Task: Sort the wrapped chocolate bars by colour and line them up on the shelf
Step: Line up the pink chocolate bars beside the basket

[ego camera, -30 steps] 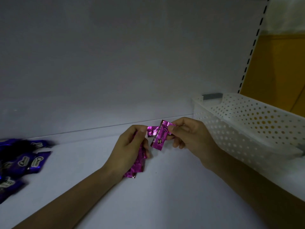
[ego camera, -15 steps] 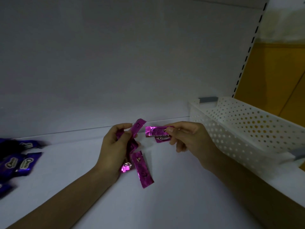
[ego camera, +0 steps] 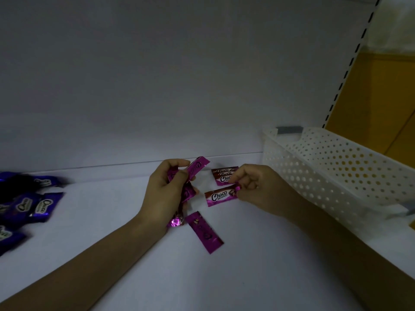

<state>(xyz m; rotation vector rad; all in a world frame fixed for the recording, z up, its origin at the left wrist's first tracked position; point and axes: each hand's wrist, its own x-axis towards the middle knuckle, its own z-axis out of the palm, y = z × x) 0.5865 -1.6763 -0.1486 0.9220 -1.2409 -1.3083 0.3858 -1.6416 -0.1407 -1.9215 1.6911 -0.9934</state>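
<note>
Several magenta bars (ego camera: 198, 167) are gripped in the left hand (ego camera: 165, 194), with the fingers and the thumb curled round them. One bar of this bunch sticks up and to the right past the thumb, and a crumpled wrapper end shows below the heel of the hand.

The right hand (ego camera: 256, 187) pinches the right end of a single Choco bar (ego camera: 221, 197), also magenta, between the thumb and a fingertip. This bar is nearly level, label up, and its free end points toward the left hand without touching it. I cannot tell if it rests on the shelf (ego camera: 224, 283) or is just above it.

Just behind it is a small stack (ego camera: 224, 176) of magenta bars, labels up, with its right end at the fingers of the right hand. Whether these fingers hold the stack or it lies on the shelf, I cannot tell.

One loose bar (ego camera: 205, 234), magenta, lies flat and slanted on the white shelf, just in front of the left hand and free of both hands.

Far to the left, purple bars (ego camera: 33, 204) lie in a loose group on the shelf, well apart from the magenta ones. At the right a white perforated basket (ego camera: 336, 167) stands on the shelf, near the right forearm. Behind everything is the pale back panel (ego camera: 179, 75), with a slotted upright (ego camera: 350, 63) at its right edge and a yellow wall (ego camera: 386, 97) beyond.
</note>
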